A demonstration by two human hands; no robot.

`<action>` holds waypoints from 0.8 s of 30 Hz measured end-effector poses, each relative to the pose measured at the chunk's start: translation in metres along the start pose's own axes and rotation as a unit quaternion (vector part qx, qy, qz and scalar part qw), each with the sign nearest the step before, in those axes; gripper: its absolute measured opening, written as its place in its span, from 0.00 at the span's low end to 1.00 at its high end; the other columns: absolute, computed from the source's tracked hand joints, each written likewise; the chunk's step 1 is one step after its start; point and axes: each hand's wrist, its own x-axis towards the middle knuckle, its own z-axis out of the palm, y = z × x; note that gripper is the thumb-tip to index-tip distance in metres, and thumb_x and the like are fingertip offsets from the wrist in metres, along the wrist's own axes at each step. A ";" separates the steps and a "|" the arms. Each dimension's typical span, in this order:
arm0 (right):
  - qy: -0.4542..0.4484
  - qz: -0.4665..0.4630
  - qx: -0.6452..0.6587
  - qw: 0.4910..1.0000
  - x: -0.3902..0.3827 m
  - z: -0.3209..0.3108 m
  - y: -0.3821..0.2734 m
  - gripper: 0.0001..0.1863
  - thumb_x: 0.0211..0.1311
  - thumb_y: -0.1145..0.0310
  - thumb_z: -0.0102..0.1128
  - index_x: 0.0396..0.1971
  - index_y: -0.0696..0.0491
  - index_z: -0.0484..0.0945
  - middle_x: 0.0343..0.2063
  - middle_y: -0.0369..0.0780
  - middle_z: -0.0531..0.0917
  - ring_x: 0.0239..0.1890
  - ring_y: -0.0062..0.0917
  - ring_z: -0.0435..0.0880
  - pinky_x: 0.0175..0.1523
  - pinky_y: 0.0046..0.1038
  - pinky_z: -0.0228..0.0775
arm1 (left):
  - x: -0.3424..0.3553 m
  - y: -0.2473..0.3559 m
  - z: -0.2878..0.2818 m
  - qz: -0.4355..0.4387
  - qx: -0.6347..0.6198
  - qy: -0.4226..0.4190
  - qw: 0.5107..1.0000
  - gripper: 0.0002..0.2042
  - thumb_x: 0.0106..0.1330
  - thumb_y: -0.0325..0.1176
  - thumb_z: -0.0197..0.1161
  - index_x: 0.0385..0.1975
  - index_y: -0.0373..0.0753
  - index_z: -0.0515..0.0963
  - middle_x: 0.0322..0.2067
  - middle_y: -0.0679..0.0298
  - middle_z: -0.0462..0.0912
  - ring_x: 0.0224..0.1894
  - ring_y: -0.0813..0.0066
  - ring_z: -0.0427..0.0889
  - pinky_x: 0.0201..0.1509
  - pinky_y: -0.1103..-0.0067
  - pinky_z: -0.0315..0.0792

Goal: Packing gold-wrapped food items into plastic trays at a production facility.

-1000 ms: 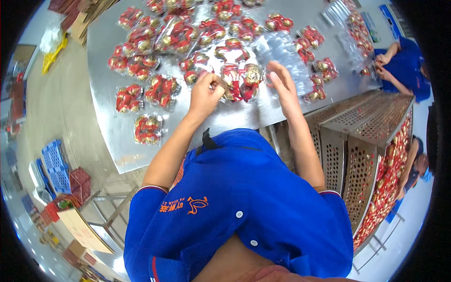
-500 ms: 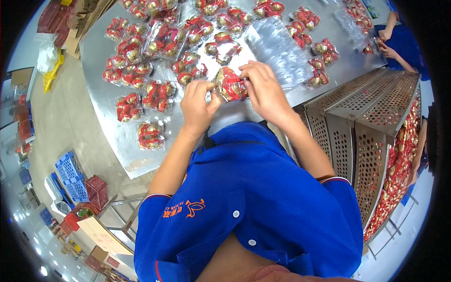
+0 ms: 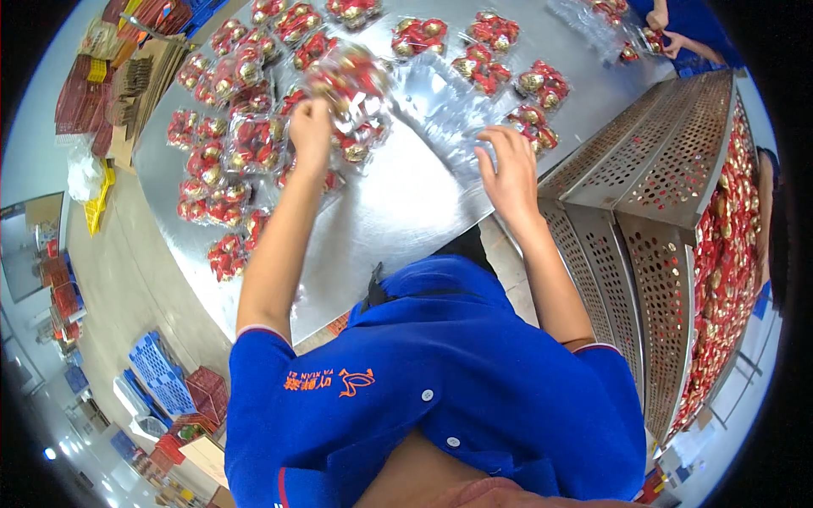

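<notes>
My left hand (image 3: 311,134) is closed on the edge of a clear bag of red-and-gold wrapped balls (image 3: 349,78), smeared by motion, above other filled bags. My right hand (image 3: 510,173) is open, its fingers apart and holding nothing, at the near right edge of a stack of flat clear plastic bags (image 3: 445,114). Several more filled bags (image 3: 254,142) lie crowded on the metal table left of my left hand. A few others (image 3: 532,127) lie beyond and beside my right hand.
At my right stands a perforated metal bin (image 3: 639,173) heaped with loose red-and-gold balls (image 3: 718,245). Another person's hands (image 3: 665,34) work at the table's far right. Flattened cardboard (image 3: 146,89), a yellow crate (image 3: 100,199) and a blue crate (image 3: 161,372) are off to the left.
The filled bag has moved from in front of me to the far left in my left hand. My right hand has let go of it and moved right, beside the clear bags.
</notes>
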 end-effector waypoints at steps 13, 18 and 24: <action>-0.044 0.156 -0.050 0.985 0.022 0.024 0.084 0.13 0.50 0.71 0.59 0.37 0.58 0.76 0.37 0.47 0.78 0.44 0.41 0.75 0.49 0.38 0.68 | 0.051 0.006 0.038 -0.238 -0.246 0.072 0.937 0.09 0.63 0.33 0.54 0.27 0.34 0.72 0.23 0.62 0.74 0.21 0.74 0.75 0.26 0.79 0.77; -0.029 0.130 -0.113 0.985 0.027 0.030 0.083 0.05 0.49 0.75 0.54 0.28 0.56 0.75 0.33 0.45 0.79 0.40 0.39 0.77 0.43 0.38 0.71 | -0.098 0.015 0.081 -0.170 -0.022 -0.193 0.966 0.15 0.62 0.37 0.59 0.44 0.35 0.73 0.34 0.62 0.77 0.30 0.74 0.81 0.33 0.81 0.76; -0.076 0.107 -0.204 0.970 0.030 0.016 0.067 0.05 0.50 0.74 0.51 0.28 0.53 0.74 0.27 0.42 0.80 0.34 0.36 0.78 0.38 0.37 0.72 | -0.173 0.045 0.115 -0.069 0.048 -0.185 0.979 0.28 0.59 0.32 0.61 0.57 0.24 0.62 0.45 0.55 0.76 0.33 0.76 0.80 0.37 0.81 0.74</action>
